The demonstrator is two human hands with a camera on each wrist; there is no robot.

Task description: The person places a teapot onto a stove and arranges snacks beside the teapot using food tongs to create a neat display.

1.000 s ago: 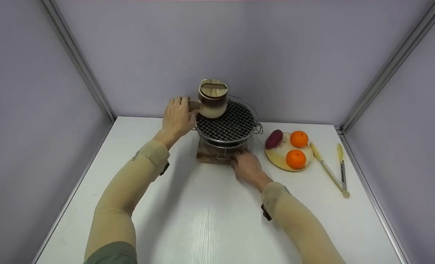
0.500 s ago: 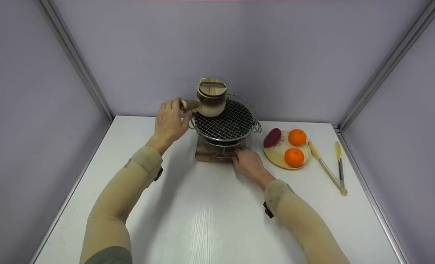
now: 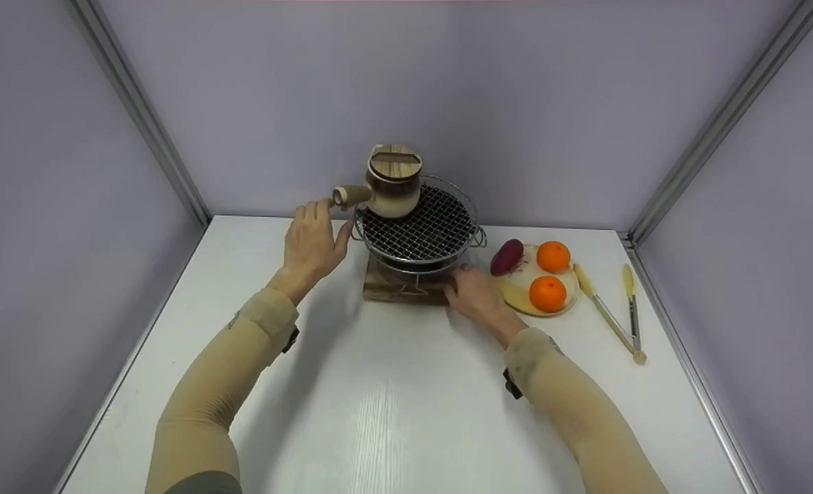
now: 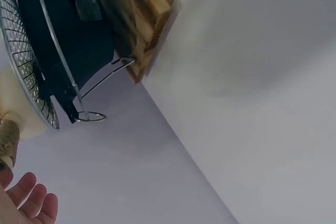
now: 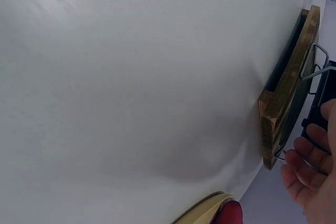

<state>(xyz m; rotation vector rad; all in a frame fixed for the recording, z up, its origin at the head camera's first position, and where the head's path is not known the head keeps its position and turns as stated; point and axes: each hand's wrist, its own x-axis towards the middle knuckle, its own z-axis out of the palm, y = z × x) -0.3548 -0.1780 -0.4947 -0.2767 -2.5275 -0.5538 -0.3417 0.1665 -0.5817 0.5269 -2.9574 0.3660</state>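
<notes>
A side-handled teapot, brown over cream, stands at the left back of a round wire grill rack. A wooden lid covers it. My left hand is at the end of the pot's handle, its fingers loose and not wrapped round it. Below the rack sits a dark stove on a wooden base board. My right hand is at the board's right front corner; in the right wrist view its fingers are loosely bent beside the stove, holding nothing.
Right of the stove, a round plate bears two oranges and a purple sweet potato. Spread tongs lie beyond it. Walls stand behind the white table and on both sides.
My left hand has let go of the teapot's handle and drawn back to the left and nearer me. My right hand has slid a little to the right along the board. The teapot stays on the rack.
</notes>
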